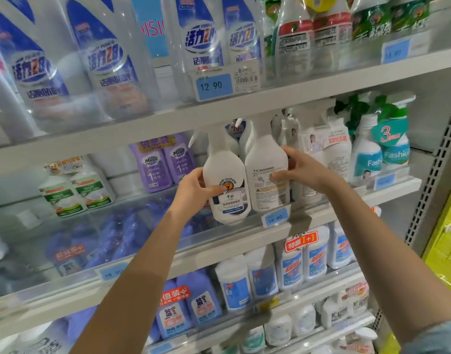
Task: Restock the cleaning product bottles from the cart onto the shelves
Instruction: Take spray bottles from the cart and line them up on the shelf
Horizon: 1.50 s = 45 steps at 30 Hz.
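Fingers [287, 152] of the right hand [305, 172] are curled round the right side of the right-hand spray bottle [266, 164], with the thumb pressed flat on its printed back label, so that hand is clamped on it. Just to the left, the left hand [193, 190] grips the Snow Leopard bottle [227, 172], a white trigger sprayer. Its thumb lies across the front label and its other fingers are hidden behind the bottle. The two bottles touch side by side at the near edge of the middle shelf [319, 217], their trigger heads just under the upper shelf [245, 107]. The Snow Leopard bottle hangs a little lower and nearer, and its base overlaps the shelf's clear front rail. The right-hand bottle's base sits behind that rail, above a blue 19.90 price tag [275, 218]; from where I stand I cannot tell whether it rests on the shelf. More white trigger bottles [288, 134] stand farther back. To the right are teal-labelled sprayers [383, 154] with green heads, and to the left purple bottles [163, 162]. On the upper shelf stand tall blue-labelled bottles [109, 62] and a 12.90 price tag [213, 85]. White bottles with blue labels [291, 269] fill the shelf below. Both bare forearms reach up from the near bottom.
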Each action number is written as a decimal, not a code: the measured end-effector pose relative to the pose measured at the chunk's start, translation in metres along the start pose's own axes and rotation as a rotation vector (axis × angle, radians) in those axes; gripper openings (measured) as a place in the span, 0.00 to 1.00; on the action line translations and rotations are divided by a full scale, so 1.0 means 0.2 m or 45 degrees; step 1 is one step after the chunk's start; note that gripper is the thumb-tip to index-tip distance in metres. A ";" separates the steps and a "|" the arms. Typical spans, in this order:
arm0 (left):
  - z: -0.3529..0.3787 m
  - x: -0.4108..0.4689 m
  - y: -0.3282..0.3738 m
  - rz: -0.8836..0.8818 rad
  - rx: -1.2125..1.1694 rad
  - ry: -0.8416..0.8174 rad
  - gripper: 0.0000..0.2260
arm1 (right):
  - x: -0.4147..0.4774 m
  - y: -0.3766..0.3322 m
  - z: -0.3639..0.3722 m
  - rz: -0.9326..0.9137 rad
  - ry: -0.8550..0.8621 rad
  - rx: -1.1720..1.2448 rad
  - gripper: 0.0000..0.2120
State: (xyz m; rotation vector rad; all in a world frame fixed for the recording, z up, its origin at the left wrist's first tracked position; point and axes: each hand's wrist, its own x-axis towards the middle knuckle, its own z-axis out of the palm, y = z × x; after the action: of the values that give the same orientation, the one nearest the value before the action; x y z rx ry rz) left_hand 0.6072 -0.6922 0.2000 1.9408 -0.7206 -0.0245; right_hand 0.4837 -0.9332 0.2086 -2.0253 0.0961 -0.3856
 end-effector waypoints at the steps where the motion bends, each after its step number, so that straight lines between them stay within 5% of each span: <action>1: 0.00 0.00 0.00 0.008 0.013 0.009 0.20 | -0.01 0.00 -0.01 0.009 -0.034 -0.006 0.28; 4: 0.00 0.00 0.00 0.023 0.055 0.041 0.20 | -0.03 -0.03 0.00 0.044 -0.053 -0.102 0.26; 9: 0.01 -0.03 -0.02 -0.009 0.034 0.033 0.18 | -0.05 -0.15 0.17 -0.032 0.513 -0.418 0.39; 14: 0.04 -0.05 -0.03 -0.012 0.029 0.057 0.16 | -0.02 -0.17 0.28 -0.022 0.619 -0.639 0.44; 25: 0.06 -0.07 -0.02 0.015 0.166 0.139 0.16 | 0.08 -0.23 0.32 0.045 0.880 -0.648 0.28; 31: 0.09 -0.06 -0.02 0.013 0.187 0.159 0.16 | 0.12 -0.27 0.25 0.100 0.783 -0.554 0.18; 45: 0.14 -0.08 -0.01 0.052 0.188 0.200 0.19 | 0.07 -0.22 0.20 0.000 0.604 -0.427 0.22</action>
State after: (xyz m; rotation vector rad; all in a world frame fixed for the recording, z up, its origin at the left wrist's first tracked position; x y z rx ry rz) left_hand 0.5860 -0.7056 0.1806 2.0416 -0.6731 0.2094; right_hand 0.5047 -0.8824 0.2329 -2.2202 0.4802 -0.8942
